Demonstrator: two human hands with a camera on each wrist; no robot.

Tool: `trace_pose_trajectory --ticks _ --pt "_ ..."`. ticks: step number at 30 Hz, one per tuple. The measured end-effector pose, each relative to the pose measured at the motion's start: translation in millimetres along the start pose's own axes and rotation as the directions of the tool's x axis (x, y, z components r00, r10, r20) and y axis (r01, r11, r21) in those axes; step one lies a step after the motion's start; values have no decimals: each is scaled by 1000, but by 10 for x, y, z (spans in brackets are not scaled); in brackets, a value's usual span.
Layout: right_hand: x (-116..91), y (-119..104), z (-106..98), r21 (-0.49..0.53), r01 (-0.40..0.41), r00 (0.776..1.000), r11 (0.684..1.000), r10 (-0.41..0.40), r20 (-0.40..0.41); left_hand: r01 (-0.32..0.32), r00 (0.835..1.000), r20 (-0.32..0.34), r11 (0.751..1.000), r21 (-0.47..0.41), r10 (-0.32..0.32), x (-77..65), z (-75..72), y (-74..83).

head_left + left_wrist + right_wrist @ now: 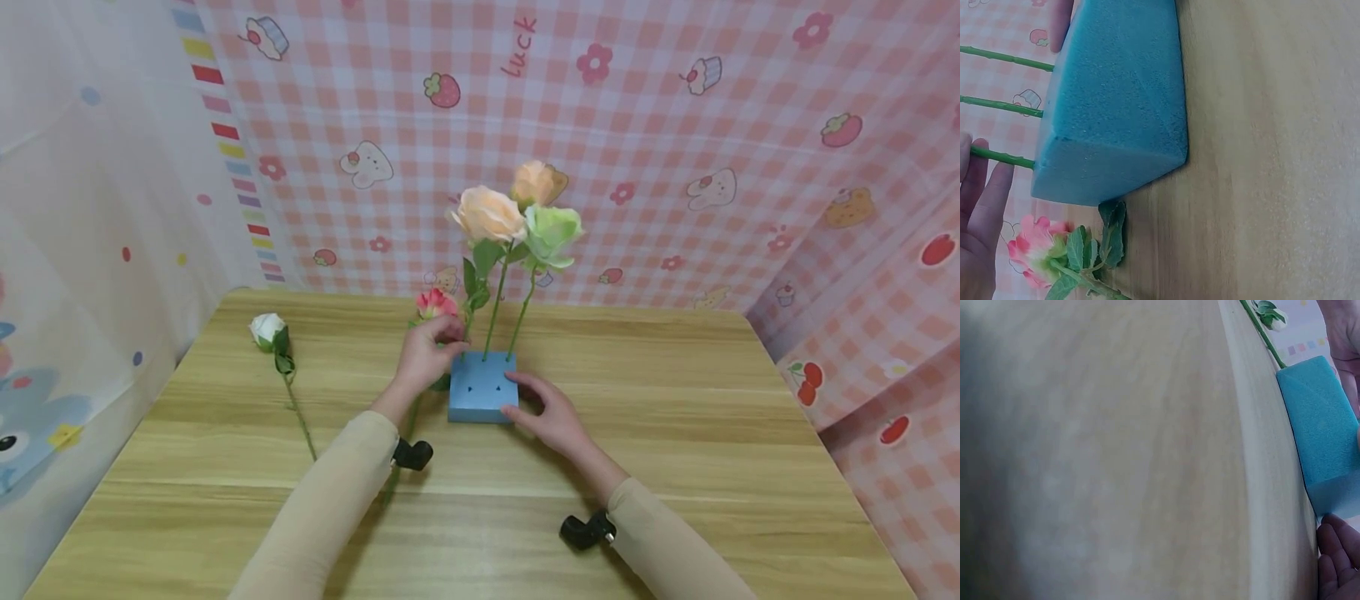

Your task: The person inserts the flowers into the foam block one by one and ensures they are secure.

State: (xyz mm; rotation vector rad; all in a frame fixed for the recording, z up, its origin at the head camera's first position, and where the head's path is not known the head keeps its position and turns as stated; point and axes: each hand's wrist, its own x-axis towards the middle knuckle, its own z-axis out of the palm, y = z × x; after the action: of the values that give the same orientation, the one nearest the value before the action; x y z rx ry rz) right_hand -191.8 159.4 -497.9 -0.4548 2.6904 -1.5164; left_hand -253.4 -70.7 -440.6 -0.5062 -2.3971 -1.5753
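A blue foam block [483, 400] sits on the table, with three flower stems standing upright along its back edge. They carry a large peach rose [489, 215], a smaller orange-peach flower [534, 182] and a pale green flower [552, 233]. My left hand [429, 354] pinches the leftmost stem [1004, 157] low down, just above the foam. On the block's right side, my right hand [551, 414] holds it, with thumb at the front corner and a finger on the top edge. Two small holes show in the top face.
Left of the block lies a pink flower [437, 303], its stem [1107, 289] running partly under my left forearm. A white rose [268, 331] lies farther left on the wooden table [675, 400]. Behind the table hangs a pink checked cloth [637, 108].
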Motion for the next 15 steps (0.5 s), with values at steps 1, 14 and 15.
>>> trace_pose_trajectory --ticks 1,14,15 --pt "-1 -2 -1 1 0 1000 1000 0 0 2 1000 0 1000 -1 -2 0 1 -3" --pt "0 -1 0 -12 -1 1000 1000 1 4 45 999 11 999 7 -45 -19 11 -50" --pt "0 0 0 -12 0 1000 1000 0 4 48 999 12 999 8 -48 -20 13 -54"
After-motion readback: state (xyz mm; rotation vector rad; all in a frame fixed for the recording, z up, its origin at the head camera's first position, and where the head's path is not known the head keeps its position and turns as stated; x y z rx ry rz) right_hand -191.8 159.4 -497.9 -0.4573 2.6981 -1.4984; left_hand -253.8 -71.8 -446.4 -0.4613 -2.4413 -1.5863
